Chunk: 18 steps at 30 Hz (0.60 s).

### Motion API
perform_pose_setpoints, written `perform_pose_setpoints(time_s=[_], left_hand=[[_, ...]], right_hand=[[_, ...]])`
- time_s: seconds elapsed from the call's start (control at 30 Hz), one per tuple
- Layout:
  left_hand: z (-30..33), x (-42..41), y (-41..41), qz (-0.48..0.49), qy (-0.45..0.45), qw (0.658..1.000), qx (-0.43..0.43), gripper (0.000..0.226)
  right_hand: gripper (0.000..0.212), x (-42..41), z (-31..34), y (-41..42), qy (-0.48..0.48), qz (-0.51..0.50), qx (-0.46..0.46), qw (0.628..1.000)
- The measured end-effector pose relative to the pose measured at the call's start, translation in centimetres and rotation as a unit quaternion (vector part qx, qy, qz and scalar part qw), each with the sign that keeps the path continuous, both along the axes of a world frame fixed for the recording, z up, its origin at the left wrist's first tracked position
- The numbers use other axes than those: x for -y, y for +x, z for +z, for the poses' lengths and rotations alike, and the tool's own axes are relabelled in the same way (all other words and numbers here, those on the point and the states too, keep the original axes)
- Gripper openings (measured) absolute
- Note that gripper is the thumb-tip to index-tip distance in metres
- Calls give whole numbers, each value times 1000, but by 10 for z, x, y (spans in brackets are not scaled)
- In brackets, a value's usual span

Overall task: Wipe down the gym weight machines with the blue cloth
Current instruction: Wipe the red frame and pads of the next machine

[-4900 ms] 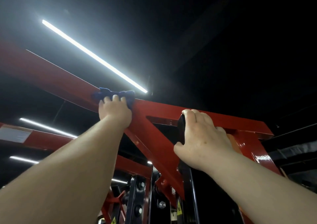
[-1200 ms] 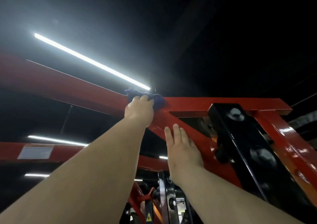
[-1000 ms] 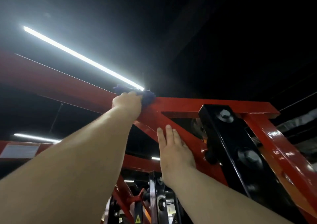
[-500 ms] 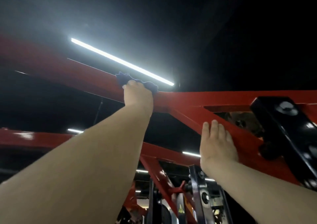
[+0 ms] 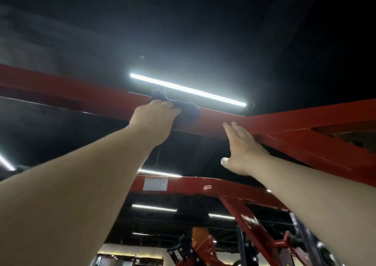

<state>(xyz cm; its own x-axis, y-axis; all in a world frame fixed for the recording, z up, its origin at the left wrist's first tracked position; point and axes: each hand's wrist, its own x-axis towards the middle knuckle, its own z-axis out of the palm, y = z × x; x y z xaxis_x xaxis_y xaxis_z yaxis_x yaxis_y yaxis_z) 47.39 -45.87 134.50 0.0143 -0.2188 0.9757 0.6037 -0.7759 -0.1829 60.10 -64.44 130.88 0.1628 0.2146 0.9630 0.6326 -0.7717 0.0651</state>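
Up overhead, a long strip light (image 5: 188, 89) glared white against the dark ceiling (image 5: 203, 21), washing out the air around it. Further lights glowed lower down, one thin bar (image 5: 154, 208) under the second red beam (image 5: 203, 187), which carried a pale rectangular label (image 5: 155, 184); its print was too small to read. Below that, red struts and dark uprights of more machines crowded the bottom of the view, blurred and hard to sort out.

Front and centre ran the top red beam (image 5: 81, 94), sloping across from the left and meeting a slanted brace (image 5: 317, 149) at the right. Both bare forearms reached up and covered much of the lower scene.

And there was the blue cloth (image 5: 184, 108), bunched up dark on the upper edge of that top beam, just under the strip light! The left hand (image 5: 153, 116) had its fingers curled over the beam's top and gripped the cloth, pressing it to the metal; part of the cloth spilled out to the right of the knuckles, part peeked above them. The right hand (image 5: 242, 143) sat near it, to the right, fingers straight and close together, laid flat against the beam where the brace joined, thumb sticking out below. It touched no cloth at all.
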Motion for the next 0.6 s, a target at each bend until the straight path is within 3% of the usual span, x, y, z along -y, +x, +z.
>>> perform_pose_setpoints(time_s=[0.17,0.23,0.33,0.4,0.5,0.6], left_hand=[[0,-25,-38,58,-131,986,89,47],[-2,-14,-26,50,-99,991,73,44],[-2,-14,-9,2,42,999,5,46],[6,-28,-21,-12,53,998,-32,51],[16,-54,-57,32,-60,997,28,47],[12,-60,-69,72,-131,985,91,42]], right_hand=[[106,-34,3,-5,68,11,-16,997],[108,-47,1,-8,82,9,-14,996],[105,-56,4,-16,63,13,20,998],[101,-59,5,-22,28,15,66,997],[98,-71,3,-30,-26,17,133,991],[102,-94,-2,-37,16,30,113,993]])
